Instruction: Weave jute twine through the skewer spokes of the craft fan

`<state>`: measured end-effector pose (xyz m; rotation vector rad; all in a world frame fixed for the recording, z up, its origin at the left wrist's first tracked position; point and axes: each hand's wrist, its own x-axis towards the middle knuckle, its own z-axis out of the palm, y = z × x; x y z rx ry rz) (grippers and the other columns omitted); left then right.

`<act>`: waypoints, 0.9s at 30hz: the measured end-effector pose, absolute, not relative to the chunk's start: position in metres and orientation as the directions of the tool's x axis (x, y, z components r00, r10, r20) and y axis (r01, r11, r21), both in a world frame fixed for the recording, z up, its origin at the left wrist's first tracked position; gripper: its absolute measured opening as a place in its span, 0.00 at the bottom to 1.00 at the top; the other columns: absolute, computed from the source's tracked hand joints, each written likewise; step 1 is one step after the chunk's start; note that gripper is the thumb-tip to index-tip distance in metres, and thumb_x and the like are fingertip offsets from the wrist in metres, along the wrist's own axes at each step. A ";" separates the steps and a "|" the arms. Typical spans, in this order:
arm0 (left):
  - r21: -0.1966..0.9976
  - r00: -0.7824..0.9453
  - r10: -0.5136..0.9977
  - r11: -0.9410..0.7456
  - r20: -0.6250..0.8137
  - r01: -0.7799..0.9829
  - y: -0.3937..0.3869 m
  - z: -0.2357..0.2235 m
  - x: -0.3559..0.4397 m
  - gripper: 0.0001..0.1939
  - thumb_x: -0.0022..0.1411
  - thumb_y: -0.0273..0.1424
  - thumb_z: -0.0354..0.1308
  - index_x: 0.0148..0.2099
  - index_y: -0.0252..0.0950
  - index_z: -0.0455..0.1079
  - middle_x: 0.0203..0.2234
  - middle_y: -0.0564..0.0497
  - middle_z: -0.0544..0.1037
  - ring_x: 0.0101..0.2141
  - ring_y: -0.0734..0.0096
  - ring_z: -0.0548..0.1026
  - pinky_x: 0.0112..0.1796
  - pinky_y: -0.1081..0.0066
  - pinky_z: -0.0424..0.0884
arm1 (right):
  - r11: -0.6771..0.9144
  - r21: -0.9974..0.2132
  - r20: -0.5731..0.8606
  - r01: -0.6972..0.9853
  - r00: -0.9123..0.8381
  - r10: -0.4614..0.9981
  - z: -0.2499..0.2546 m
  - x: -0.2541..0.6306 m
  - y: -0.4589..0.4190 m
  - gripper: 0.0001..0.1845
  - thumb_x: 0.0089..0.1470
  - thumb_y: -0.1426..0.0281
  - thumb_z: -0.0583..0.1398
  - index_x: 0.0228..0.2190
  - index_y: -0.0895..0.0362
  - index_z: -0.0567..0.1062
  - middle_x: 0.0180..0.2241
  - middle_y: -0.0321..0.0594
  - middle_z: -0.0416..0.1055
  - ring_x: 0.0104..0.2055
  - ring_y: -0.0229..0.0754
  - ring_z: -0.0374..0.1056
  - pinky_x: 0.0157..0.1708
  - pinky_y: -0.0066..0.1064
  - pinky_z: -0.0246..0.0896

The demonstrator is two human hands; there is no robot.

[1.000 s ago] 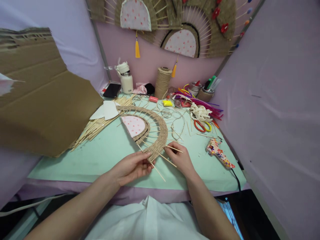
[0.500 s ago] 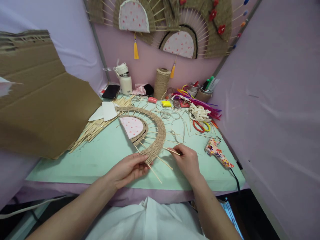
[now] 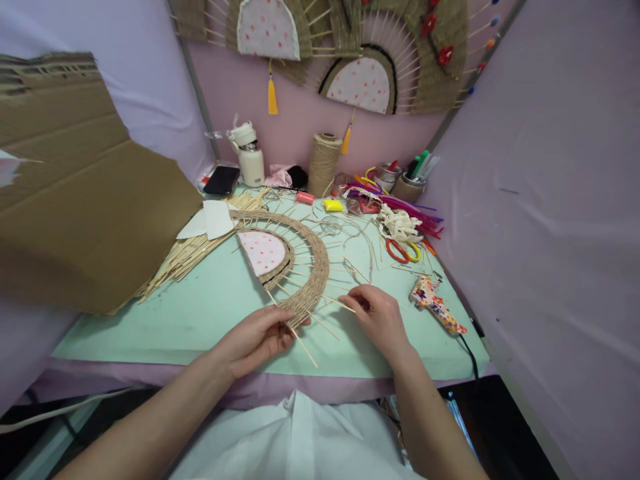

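A half-round fan of thin wooden sticks and woven twine lies over the table, with a pink dotted half-circle at its centre. Its near end is gripped by my left hand, thumb on top of the twine band and fingers beneath. Bare stick ends stick out past the band towards me. At the fan's right, my right hand has its fingers curled, with thumb and forefinger at the outer end of one stick. The palm side of that hand is partly hidden.
Loose sticks and a big cardboard sheet are on the left. A bottle, a twine spool and pen cups stand at the back. Scissors and a corded, flower-patterned glue gun lie right.
My right hand has shifted slightly right, and its fingertips now sit at the stick's outer end. The left hand keeps its hold on the fan, which has moved very little.
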<state>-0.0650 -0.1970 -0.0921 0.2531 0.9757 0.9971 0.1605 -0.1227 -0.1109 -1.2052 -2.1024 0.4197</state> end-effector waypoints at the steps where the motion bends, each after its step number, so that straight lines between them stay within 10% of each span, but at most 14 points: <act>1: 0.578 0.191 0.799 0.556 -0.571 -0.597 -0.196 -0.092 -0.063 0.06 0.58 0.21 0.58 0.39 0.26 0.73 0.35 0.38 0.78 0.26 0.78 0.72 0.23 0.81 0.67 | 0.523 -0.567 0.393 0.637 -0.349 0.851 -0.112 0.160 -0.123 0.13 0.57 0.61 0.60 0.26 0.56 0.73 0.24 0.36 0.71 0.27 0.38 0.66 0.31 0.29 0.56; 14: 0.619 0.203 0.826 0.535 -0.525 -0.575 -0.196 -0.097 -0.055 0.08 0.61 0.30 0.57 0.40 0.30 0.70 0.34 0.40 0.78 0.17 0.86 0.57 0.16 0.83 0.49 | 0.683 -0.474 0.435 0.556 -0.526 0.731 -0.096 0.177 -0.114 0.06 0.60 0.68 0.57 0.35 0.56 0.72 0.31 0.41 0.71 0.36 0.42 0.66 0.37 0.33 0.58; 27: 0.544 0.207 0.800 0.547 -0.563 -0.636 -0.203 -0.085 -0.066 0.12 0.62 0.35 0.54 0.44 0.32 0.69 0.32 0.41 0.78 0.16 0.83 0.60 0.16 0.80 0.52 | 0.287 -0.874 0.186 0.392 -0.275 0.943 -0.103 0.166 -0.101 0.12 0.52 0.61 0.61 0.27 0.57 0.76 0.25 0.38 0.73 0.28 0.39 0.66 0.32 0.30 0.61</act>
